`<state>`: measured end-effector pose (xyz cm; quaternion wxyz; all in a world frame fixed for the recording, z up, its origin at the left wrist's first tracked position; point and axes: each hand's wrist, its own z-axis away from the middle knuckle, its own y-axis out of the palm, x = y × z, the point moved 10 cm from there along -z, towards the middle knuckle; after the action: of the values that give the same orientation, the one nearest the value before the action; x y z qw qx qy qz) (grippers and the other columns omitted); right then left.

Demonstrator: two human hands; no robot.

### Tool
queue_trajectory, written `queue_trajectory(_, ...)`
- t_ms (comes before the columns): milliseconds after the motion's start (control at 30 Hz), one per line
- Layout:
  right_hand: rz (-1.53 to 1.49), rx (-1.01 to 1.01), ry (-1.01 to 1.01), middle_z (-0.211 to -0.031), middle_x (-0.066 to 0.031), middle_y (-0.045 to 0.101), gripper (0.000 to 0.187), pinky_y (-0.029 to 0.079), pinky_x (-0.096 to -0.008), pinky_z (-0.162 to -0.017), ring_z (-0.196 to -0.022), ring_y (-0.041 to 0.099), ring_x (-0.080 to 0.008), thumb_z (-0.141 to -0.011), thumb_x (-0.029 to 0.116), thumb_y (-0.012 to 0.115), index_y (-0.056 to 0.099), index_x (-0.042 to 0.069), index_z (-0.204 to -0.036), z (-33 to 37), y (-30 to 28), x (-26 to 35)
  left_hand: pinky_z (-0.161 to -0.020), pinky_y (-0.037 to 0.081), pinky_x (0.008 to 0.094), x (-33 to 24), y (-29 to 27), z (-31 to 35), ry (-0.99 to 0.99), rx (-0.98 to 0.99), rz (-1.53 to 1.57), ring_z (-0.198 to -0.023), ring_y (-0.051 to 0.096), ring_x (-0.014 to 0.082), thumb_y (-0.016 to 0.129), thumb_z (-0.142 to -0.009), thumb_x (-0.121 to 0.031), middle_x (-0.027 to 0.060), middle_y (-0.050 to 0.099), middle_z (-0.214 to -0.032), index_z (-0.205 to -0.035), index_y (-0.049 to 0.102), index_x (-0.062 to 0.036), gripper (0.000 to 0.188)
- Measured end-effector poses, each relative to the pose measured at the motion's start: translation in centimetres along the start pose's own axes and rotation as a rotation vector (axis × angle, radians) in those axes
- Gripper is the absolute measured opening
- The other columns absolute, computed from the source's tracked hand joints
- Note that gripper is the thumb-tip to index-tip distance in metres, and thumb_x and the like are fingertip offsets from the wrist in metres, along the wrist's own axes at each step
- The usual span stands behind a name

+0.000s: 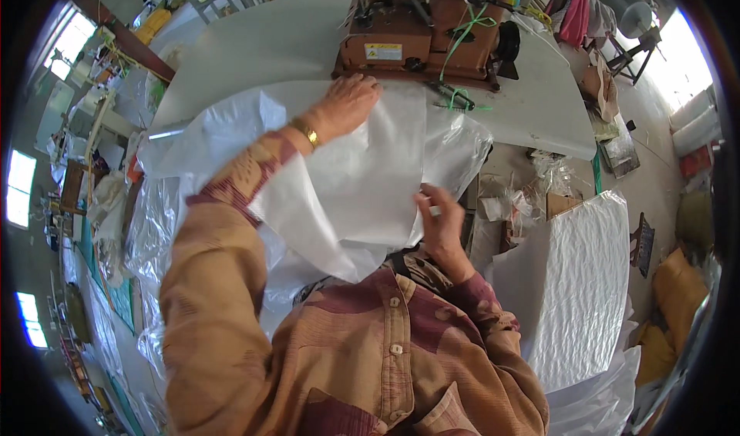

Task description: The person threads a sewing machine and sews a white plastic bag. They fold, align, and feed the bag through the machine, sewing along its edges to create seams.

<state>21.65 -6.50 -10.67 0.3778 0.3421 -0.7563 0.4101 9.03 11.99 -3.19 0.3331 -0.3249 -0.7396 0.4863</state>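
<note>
A glossy white plastic sheet (370, 158) is spread across the near part of the sewing table and hangs over its front edge toward my lap. My left hand (351, 103) lies on the sheet's far edge, fingers stretched out, close to the base of a brown sewing machine (389, 47). At the sheet's right edge, my right hand (443, 222) is closed, thumb and forefinger pinching that edge. Clearer, crumpled plastic (455, 139) shows beneath and beside it. Dark thread snips (451, 95) on a green string lie just right of the sheet, below the machine.
The pale table (532, 116) curves around the machine. To my right stands a stack of wrinkled white plastic sheets (582, 282), with loose clear plastic (551, 174) beyond it. More clear film (154, 228) hangs at the left. A metal-legged stand (636, 47) is at the far right.
</note>
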Motion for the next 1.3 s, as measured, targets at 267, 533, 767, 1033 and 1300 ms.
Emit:
queue_trajectory(267,-0.205,-0.310,0.249,-0.089,-0.0065,0.064,0.034,0.045,-0.0265,-0.072,-0.077,0.056,-0.0114,-0.094,0.034,0.063,0.063,0.001,-0.100,-4.7,-6.6,-8.9,-0.086,0.046,0.0386,1.4,-1.5,-0.4,-0.297,-0.147,0.121,-0.102,0.059,0.0292,0.069,-0.084,-0.033,0.0115,0.063,-0.107,-0.109,0.062,-0.0020,0.040)
queue_trajectory(533,-0.655,-0.211,0.416,-0.077,0.0024,0.059,0.033,0.040,-0.0235,-0.063,-0.066,0.051,-0.0073,-0.090,0.035,0.069,0.060,0.004,-0.086,-7.3,-4.4,-10.0,-0.070,0.046,0.0325,1.6,-5.8,-0.3,-0.288,-0.098,0.742,-0.074,0.056,0.0220,0.076,-0.081,-0.020,0.0077,0.059,-0.079,-0.087,0.063,0.0010,0.025)
queue_trajectory(767,-0.919,-0.301,0.524,-0.092,0.0019,0.059,0.034,0.044,-0.0235,-0.074,-0.083,0.054,-0.0083,-0.090,0.033,0.068,0.060,0.004,-0.107,-6.6,-2.3,-12.3,-0.057,0.042,0.0261,-2.5,-10.5,2.2,-0.093,-0.178,0.813,-0.064,0.046,0.0125,0.077,-0.080,-0.007,0.0035,0.054,-0.073,-0.085,0.060,0.0032,0.021)
queue_trajectory(1033,-1.065,-0.079,0.251,-0.082,0.0069,0.059,0.016,0.043,-0.0200,-0.064,-0.069,0.051,-0.0029,-0.094,0.022,0.064,0.065,0.006,-0.094,-6.6,-4.4,-3.1,-0.061,0.045,0.0258,-1.4,-13.5,5.2,-0.113,-0.308,0.851,-0.066,0.052,0.0116,0.075,-0.079,-0.004,0.0028,0.058,-0.076,-0.096,0.071,-0.0030,0.017)
queue_trajectory(1300,-0.687,-0.275,-0.022,-0.081,0.0052,0.063,0.012,0.041,-0.0177,-0.064,-0.073,0.051,-0.0007,-0.094,0.010,0.064,0.069,0.000,-0.096,-8.4,-9.7,4.5,-0.067,0.047,0.0229,-0.6,-20.7,7.6,-0.079,-0.641,0.813,-0.074,0.056,0.0113,0.072,-0.079,0.004,0.0031,0.062,-0.082,-0.092,0.071,-0.0033,0.014)
